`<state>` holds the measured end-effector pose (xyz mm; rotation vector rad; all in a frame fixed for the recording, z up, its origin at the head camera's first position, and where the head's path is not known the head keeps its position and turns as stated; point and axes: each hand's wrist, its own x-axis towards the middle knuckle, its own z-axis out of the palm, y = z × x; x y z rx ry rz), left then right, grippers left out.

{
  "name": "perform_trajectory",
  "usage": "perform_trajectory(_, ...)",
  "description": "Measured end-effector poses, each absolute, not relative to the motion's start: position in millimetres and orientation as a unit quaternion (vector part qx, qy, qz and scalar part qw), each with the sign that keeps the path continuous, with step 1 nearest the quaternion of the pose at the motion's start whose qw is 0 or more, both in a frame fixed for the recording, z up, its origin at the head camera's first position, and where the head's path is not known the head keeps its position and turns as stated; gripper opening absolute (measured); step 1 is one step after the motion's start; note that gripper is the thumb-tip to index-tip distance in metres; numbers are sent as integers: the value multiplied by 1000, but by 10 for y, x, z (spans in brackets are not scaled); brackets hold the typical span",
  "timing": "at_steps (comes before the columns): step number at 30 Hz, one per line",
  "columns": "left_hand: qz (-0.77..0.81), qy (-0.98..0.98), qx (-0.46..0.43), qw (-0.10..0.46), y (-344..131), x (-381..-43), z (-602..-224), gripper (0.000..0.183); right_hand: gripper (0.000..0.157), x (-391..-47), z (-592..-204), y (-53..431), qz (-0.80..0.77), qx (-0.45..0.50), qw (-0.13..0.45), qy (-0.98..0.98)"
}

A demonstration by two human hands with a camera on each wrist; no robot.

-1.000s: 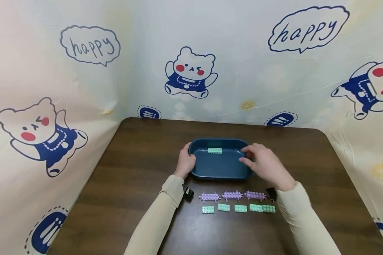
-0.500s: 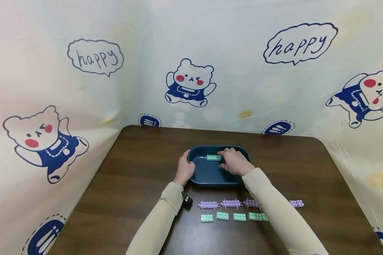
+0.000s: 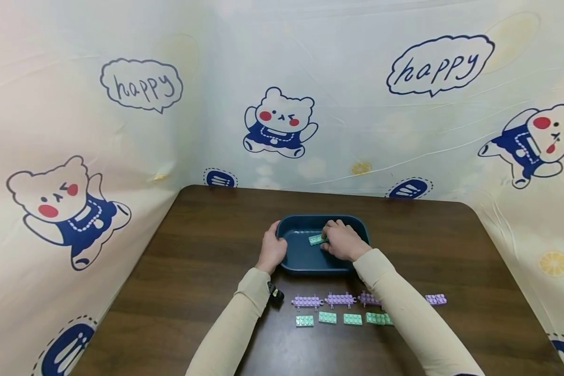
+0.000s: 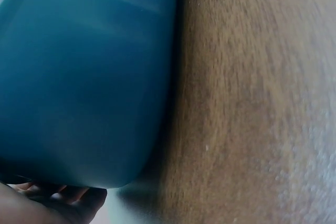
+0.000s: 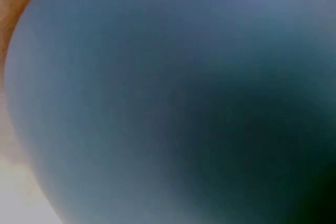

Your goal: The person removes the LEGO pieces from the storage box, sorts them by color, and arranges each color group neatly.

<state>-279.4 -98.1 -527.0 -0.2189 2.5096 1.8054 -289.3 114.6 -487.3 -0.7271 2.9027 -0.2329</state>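
Observation:
A dark blue rectangular tray (image 3: 305,263) stands on the wooden table. My left hand (image 3: 272,250) grips its left end, and in the left wrist view the fingers (image 4: 79,203) curl at the tray's wall (image 4: 89,77). My right hand (image 3: 343,240) reaches into the tray from the right and pinches the end of a mint-green toy brick (image 3: 316,239), which sits slightly tilted. The hand covers the brick's right end. The right wrist view shows only a blurred blue tray wall (image 5: 105,103) very close up.
In front of the tray lies a row of purple studded bricks with side pegs (image 3: 307,302), one of them (image 3: 436,299) right of the right sleeve. Nearer, several mint-green bricks (image 3: 327,317) form a second row, partly hidden by the right forearm. A patterned cloth (image 3: 282,52) hangs behind the table.
My right hand has come from the tray's right rim into its middle and taken hold of the green brick, which has shifted nearer and turned a little. The left hand keeps its grip.

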Motion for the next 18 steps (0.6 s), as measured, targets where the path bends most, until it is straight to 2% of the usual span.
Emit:
perform_trajectory(4,582,810,-70,22,-988,-2795,-5278,59,12,-2902,-4872,1151,-86,-235,54,967)
perform_trajectory(10,579,811,-72,30,-995,-2800,-5284,60,27,-2894,-4885,1155,-81,-227,82,967)
perform_trajectory(18,584,809,-69,24,-997,-2790,-5274,59,28,-2877,-4919,1182,-108,-218,108,964)
